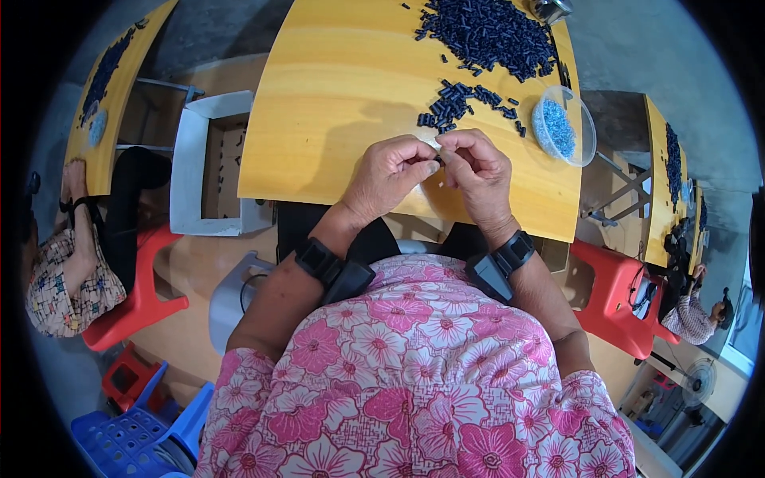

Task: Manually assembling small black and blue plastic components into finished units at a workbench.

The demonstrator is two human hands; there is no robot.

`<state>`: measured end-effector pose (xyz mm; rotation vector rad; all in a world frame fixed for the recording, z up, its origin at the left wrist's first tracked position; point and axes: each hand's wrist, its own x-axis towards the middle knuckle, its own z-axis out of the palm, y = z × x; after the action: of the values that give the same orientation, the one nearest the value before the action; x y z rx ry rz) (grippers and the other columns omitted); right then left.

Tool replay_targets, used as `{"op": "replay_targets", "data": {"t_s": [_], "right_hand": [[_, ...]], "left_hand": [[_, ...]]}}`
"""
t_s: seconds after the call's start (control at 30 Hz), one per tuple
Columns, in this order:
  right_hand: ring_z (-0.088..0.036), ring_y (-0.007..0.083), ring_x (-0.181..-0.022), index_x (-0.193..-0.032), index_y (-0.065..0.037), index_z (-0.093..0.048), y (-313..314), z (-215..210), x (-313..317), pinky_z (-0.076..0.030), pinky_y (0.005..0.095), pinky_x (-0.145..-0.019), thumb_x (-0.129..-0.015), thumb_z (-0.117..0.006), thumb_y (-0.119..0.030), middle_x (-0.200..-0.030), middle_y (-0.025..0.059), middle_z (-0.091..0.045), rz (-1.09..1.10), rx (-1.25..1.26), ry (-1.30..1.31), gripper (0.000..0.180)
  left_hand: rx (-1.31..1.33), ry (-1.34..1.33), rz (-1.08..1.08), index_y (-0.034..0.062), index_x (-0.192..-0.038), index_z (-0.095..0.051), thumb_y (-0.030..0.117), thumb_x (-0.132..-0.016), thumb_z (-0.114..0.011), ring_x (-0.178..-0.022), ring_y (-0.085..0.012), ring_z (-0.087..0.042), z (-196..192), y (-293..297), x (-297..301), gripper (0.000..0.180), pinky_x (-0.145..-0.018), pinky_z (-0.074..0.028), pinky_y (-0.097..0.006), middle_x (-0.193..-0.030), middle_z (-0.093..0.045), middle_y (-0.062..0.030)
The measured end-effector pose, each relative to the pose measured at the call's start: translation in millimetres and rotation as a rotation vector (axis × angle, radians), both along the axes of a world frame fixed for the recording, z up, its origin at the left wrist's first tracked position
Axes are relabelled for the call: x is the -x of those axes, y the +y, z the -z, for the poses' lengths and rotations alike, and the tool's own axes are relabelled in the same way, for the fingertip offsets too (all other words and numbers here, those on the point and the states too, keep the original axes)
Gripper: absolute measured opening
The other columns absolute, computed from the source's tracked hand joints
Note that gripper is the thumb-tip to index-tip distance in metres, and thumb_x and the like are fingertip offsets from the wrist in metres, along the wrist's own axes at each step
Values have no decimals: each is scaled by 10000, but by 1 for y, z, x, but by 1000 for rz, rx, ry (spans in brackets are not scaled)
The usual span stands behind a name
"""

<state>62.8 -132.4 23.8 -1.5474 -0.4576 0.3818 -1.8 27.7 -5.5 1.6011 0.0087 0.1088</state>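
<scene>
Both arms bend at the elbows and angle inward, the left forearm (271, 315) slanting up to the right and the right forearm (550, 299) slanting up to the left, so that the hands come together in front of the torso. The left hand (386, 175) turns its back partly upward, fingers curled, index finger and thumb drawn together toward their tips. The right hand (481, 177) mirrors it, index finger arched above the thumb, the other fingers folded loosely behind (whether its two tips actually meet is too small to tell). The fingertips of both hands sit just beside each other, with the wrists well apart.
</scene>
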Motion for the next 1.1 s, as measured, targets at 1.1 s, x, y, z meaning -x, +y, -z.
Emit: {"op": "replay_targets", "data": {"t_s": [1.1], "right_hand": [[-664,214,-842,-977,-51,-721,-12,8,-5,-529,300,-732,-818,-653,29,-907,100,-688,-79,129,-513,190]], "left_hand": [[142,26,-15,-34,-919,-668,59,-886,-640,-739,-72,-552,5,-1,4,102,-677,-460,-230,-805,-615,-20]]}}
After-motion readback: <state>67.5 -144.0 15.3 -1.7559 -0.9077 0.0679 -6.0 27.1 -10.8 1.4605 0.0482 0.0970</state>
